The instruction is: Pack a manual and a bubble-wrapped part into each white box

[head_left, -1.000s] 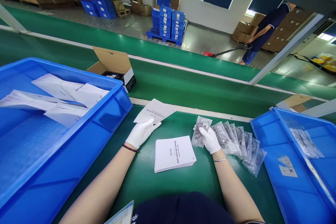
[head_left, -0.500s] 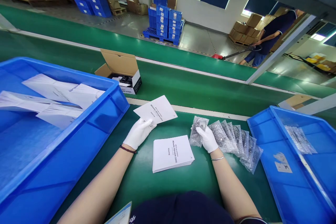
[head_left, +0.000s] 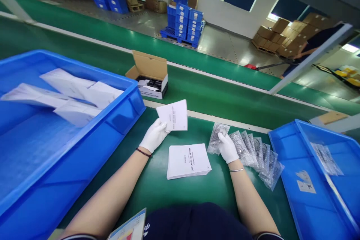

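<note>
My left hand (head_left: pixel 153 135), in a white glove, is closed on a white booklet (head_left: pixel 173 116) and holds it up above the green bench. Just below it a stack of the same booklets (head_left: pixel 188 160) lies flat on the bench. My right hand (head_left: pixel 227 147), also gloved, grips a clear plastic bag with a dark cable inside (head_left: pixel 217 137). That bag is the leftmost of a fanned row of several such bags (head_left: pixel 258 155) lying on the bench.
A big blue bin (head_left: pixel 84 135) with white booklets stands at my left. Another blue bin (head_left: pixel 317 183) at the right holds a bagged cable and paper slips. An open cardboard box (head_left: pixel 150 75) rides the green conveyor (head_left: pixel 225 97) beyond the bench. A person stands far back right by stacked cartons.
The open cardboard box has travelled to the right along the conveyor. My left hand has turned the booklet more upright. My right hand has kept hold of its bag.
</note>
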A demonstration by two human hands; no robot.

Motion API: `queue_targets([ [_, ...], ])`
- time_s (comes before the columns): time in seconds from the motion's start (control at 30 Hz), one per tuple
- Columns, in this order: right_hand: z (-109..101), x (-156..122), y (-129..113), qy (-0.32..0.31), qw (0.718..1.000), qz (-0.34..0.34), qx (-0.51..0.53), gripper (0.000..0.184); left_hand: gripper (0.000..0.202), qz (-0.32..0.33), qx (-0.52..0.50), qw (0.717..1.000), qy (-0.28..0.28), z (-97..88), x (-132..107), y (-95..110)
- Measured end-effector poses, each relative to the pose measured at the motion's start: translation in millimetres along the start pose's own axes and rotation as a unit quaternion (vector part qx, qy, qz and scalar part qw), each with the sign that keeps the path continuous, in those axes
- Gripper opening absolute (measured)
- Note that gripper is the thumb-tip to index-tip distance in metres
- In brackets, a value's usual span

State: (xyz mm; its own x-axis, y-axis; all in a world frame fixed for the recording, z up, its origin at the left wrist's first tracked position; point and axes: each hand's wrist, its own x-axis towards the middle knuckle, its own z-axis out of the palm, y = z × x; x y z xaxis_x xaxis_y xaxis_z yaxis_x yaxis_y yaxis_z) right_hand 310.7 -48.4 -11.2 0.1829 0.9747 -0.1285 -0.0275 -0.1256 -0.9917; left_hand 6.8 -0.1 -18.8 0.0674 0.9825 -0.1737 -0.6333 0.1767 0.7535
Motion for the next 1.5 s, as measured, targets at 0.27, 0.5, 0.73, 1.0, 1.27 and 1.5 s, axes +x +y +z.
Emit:
queue_targets([
  [0.27, 93.1, 66.4, -107.4, -0.083, 0.926, -0.169, -0.326, 0.033, 0.03, -0.086, -0.098, 0.986, -0.101, -7.5, -0.1, 4.0],
  [0.5, 254.8, 153.4, -181.8, -0.193, 0.737, -0.343, -0.549, 0.036, 0.024, -0.084, -0.122, 0.978, -0.148, -10.1, 2.1, 10.8],
  [0.73, 323.0, 208.3, -131.1, -0.209, 0.724, -0.2, -0.627, 0.032, 0.024, -0.091, -0.158, 0.978, -0.105, -18.0, 10.4, 13.5],
  [1.0, 288.5, 222.8, -92.4, -0.183, 0.74, -0.195, -0.617, 0.048, 0.026, -0.066, -0.156, 0.984, -0.06, -11.6, 12.8, 9.5],
  [1.27, 232.3, 191.3, -127.2, -0.255, 0.763, -0.2, -0.56, 0.041, 0.038, 0.002, -0.08, 0.995, 0.067, -8.8, 17.0, 12.9],
  [1.5, 178.2, 72.8, -90.6, -0.344, 0.558, -0.437, -0.616, 0.054, 0.046, 0.017, -0.079, 0.993, 0.087, -5.6, 15.9, 16.7],
])
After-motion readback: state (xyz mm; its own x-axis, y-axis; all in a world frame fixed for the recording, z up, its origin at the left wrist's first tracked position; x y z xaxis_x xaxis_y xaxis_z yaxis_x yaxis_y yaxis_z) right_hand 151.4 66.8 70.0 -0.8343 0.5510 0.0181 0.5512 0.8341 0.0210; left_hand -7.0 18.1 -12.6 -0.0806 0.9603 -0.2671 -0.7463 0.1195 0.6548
